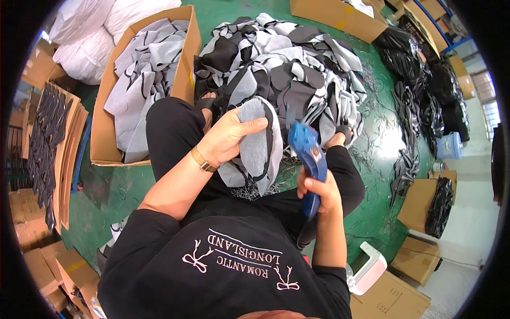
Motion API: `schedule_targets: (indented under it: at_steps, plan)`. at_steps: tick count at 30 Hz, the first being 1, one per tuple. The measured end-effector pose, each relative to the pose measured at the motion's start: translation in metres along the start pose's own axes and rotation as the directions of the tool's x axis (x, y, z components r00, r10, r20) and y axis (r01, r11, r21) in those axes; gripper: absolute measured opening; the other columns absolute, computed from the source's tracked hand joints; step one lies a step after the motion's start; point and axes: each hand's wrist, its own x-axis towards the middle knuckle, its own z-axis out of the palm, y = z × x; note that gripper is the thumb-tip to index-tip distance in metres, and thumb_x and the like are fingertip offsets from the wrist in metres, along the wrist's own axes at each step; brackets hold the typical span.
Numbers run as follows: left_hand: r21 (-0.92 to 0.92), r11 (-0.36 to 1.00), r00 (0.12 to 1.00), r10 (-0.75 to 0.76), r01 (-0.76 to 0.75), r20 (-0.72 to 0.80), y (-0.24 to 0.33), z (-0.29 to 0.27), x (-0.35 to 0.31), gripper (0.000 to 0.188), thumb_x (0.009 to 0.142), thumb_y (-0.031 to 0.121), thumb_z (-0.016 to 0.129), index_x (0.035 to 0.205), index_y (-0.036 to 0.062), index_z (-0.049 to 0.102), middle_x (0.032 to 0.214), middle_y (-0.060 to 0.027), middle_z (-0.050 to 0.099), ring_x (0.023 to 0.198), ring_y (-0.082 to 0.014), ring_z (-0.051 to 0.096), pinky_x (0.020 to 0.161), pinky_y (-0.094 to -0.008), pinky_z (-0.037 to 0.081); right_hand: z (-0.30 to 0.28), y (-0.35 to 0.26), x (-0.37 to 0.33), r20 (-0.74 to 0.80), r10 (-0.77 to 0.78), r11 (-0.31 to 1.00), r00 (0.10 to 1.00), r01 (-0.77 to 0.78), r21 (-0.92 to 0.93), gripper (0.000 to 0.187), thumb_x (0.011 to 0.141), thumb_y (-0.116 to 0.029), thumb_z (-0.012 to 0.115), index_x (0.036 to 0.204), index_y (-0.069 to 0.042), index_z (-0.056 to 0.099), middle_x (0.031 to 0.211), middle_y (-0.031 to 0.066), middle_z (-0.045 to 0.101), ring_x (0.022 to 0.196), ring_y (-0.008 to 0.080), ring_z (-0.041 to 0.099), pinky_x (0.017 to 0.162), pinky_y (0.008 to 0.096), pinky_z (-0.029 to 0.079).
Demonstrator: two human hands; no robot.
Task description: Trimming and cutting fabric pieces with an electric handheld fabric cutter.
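My left hand (227, 137) is closed on a stack of oval grey fabric pieces (257, 146) with black edges, its thumb flat on top. The lower part of the stack hangs between my knees. In my right hand (325, 190) is a blue pair of electric scissors (307, 146), my fingers wrapped round the handle. Its head points away from me, just right of the fabric and apart from it; the thin blade at the tip is blurred. A large heap of grey, white and black fabric pieces (297, 77) lies on the floor beyond my hands, between my sandalled feet.
At the left stands an open cardboard box (194, 56) of similar fabric pieces. White sacks (87, 56) are behind it. Black plastic bags (406, 58) and a blue tub (449, 145) line the right. A white stool-like object (370, 271) stands near my right elbow. Thread scraps litter the green floor (378, 143).
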Motion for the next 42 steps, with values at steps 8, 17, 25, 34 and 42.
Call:
schedule_targets:
  at_steps: [8,17,25,34,42]
  plan:
    - [-0.074,0.997,0.998,0.001,0.004,0.068,0.003,0.002,0.002,0.028,0.086,0.010,0.067,0.112,0.0035,0.058,0.102,-0.0034,0.065,0.093,-0.0145,0.063,0.081,-0.0310,0.052,-0.002,0.012,-0.015,0.079,0.196,0.980,0.977,-0.198,0.018,0.039,0.061,-0.010,0.077,0.091,0.002,0.055,0.064,0.0078,0.052,0.051,0.0186,0.052,0.048,0.0288,0.045]
    - [-0.083,0.992,0.986,-0.080,0.093,0.145,-0.004,0.002,0.001,0.041,0.086,0.011,0.067,0.123,0.0009,0.053,0.111,-0.0056,0.064,0.098,-0.0156,0.062,0.088,-0.0320,0.049,-0.002,0.016,-0.013,0.105,0.199,0.979,0.974,-0.202,0.022,0.037,0.061,-0.008,0.076,0.091,0.002,0.056,0.067,0.0102,0.053,0.052,0.0200,0.052,0.048,0.0296,0.046]
    - [-0.043,0.999,0.990,-0.024,0.030,0.138,-0.002,0.011,-0.002,0.035,0.084,0.004,0.068,0.117,0.0040,0.055,0.104,-0.0023,0.064,0.093,-0.0116,0.062,0.084,-0.0285,0.050,0.005,0.017,-0.010,0.142,0.201,0.967,0.969,-0.220,0.131,0.034,0.063,-0.009,0.074,0.090,0.000,0.055,0.064,0.0087,0.050,0.052,0.0195,0.050,0.046,0.0292,0.043]
    - [0.122,0.992,0.986,0.008,-0.029,0.168,-0.010,0.009,-0.004,0.036,0.084,0.003,0.067,0.118,0.0047,0.056,0.105,0.0002,0.063,0.094,-0.0080,0.059,0.085,-0.0254,0.048,0.012,0.013,0.002,0.171,0.119,0.938,0.978,-0.168,0.304,0.033,0.067,-0.014,0.073,0.091,-0.001,0.053,0.061,0.0027,0.043,0.055,0.0148,0.045,0.045,0.0266,0.040]
    - [0.007,0.999,0.998,0.051,-0.051,-0.030,-0.008,0.008,0.004,0.020,0.093,0.016,0.058,0.111,0.0067,0.059,0.098,0.0023,0.065,0.088,-0.0054,0.060,0.080,-0.0231,0.048,0.004,-0.006,-0.007,-0.157,-0.053,0.997,0.986,0.043,-0.067,0.037,0.074,-0.015,0.072,0.101,0.003,0.055,0.073,0.0072,0.056,0.065,0.0175,0.057,0.060,0.0300,0.050]
